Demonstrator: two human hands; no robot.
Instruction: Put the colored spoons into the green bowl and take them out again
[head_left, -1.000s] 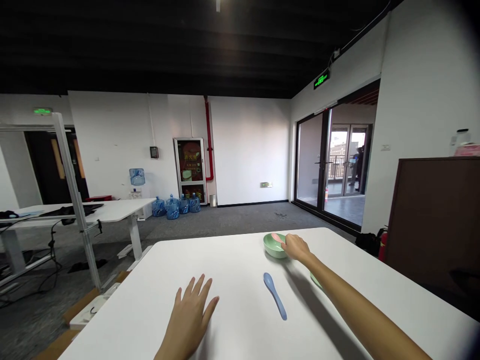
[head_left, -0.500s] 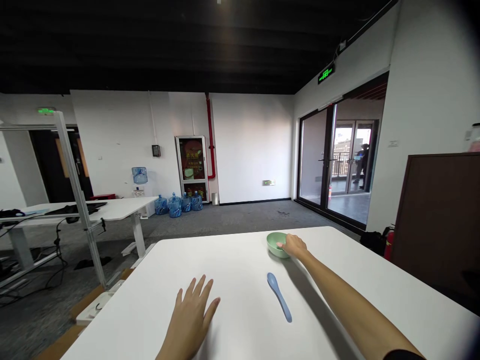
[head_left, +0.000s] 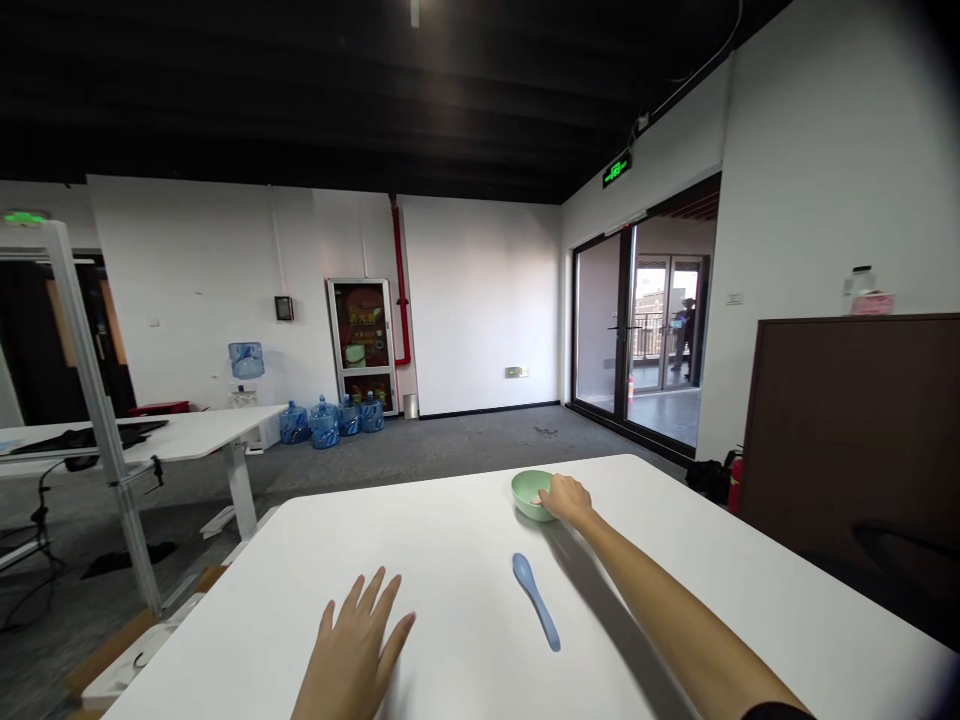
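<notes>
Right hand (head_left: 568, 497) pinching pink spoon (head_left: 535, 500), its head now sitting lower inside green bowl (head_left: 526, 511) than a second ago, probably nearing bottom; left hand (head_left: 351, 640) spreading fingers at bench (head_left: 442, 560).

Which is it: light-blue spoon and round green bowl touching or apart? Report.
Apart: the head view shows bare white tabletop between blue spoon and green bowl.

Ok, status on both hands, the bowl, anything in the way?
Right hand closed on pink spoon, its head inside green bowl. Left hand open, palm down, holding nothing. Blue spoon lies left of right forearm, not blocking it.
</notes>
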